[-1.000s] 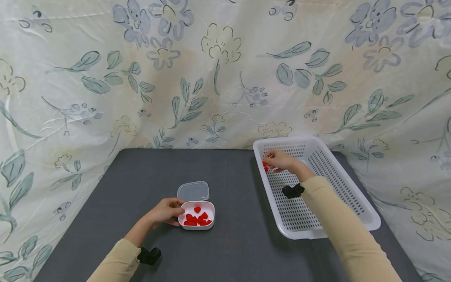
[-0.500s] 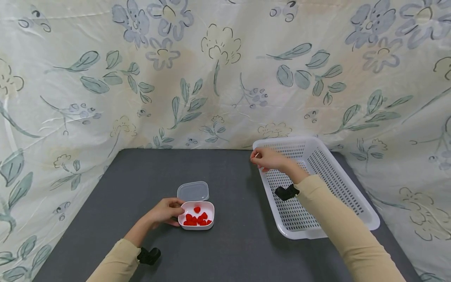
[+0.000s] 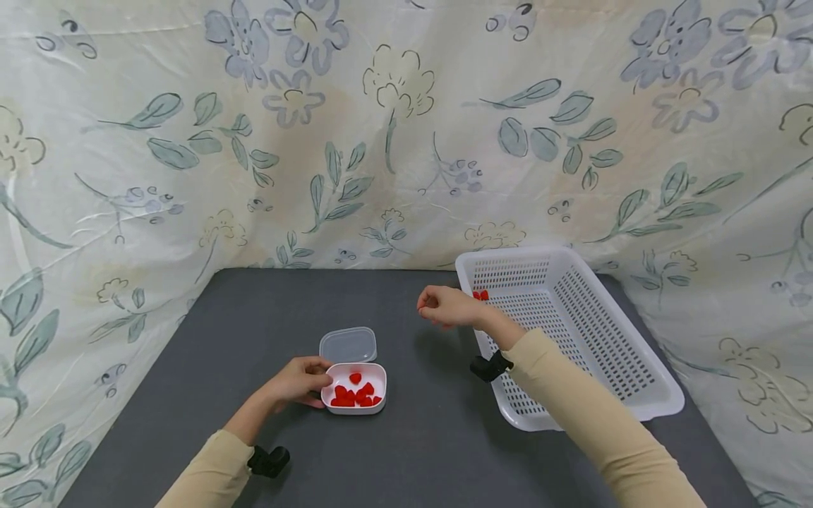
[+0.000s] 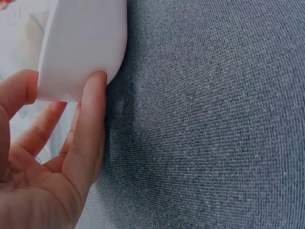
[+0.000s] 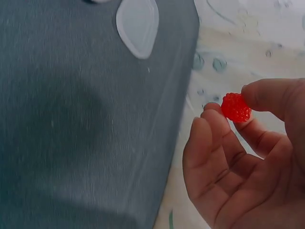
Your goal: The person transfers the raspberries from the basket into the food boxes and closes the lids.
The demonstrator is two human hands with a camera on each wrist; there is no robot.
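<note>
Head view, right hand: the right hand (image 3: 444,307) hangs above the grey table (image 3: 413,451), between the white basket (image 3: 635,395) and the small white box (image 3: 354,407); its fingers are curled in, and what they hold is hidden from this side.
Head view, direction: the box lies forward-left and lower from the right hand, apart from it, nearer the person; its long axis runs left to right across the table.
Head view, left hand: the left hand (image 3: 297,382) is the nearer one, touching the box's left end with fingers wrapped at its wall, forearm laid on the table.
Head view, contents: red berry-like pieces (image 3: 353,394) lie inside the box; a clear lid (image 3: 348,344) rests just behind it, touching or nearly so; a few more red pieces (image 3: 480,295) sit in the basket's far left corner.
Left wrist view: the thumb (image 4: 88,129) presses the box's white wall (image 4: 83,43), with the other fingers (image 4: 19,95) curled round the other side, so the box is steadied on the grey cloth.
Right wrist view: a red piece (image 5: 235,107) is pinched between the thumb (image 5: 274,95) and the fingertips (image 5: 214,114), the remaining fingers half bent; the clear lid (image 5: 137,24) shows well apart below, and the box itself is nearly out of frame.
</note>
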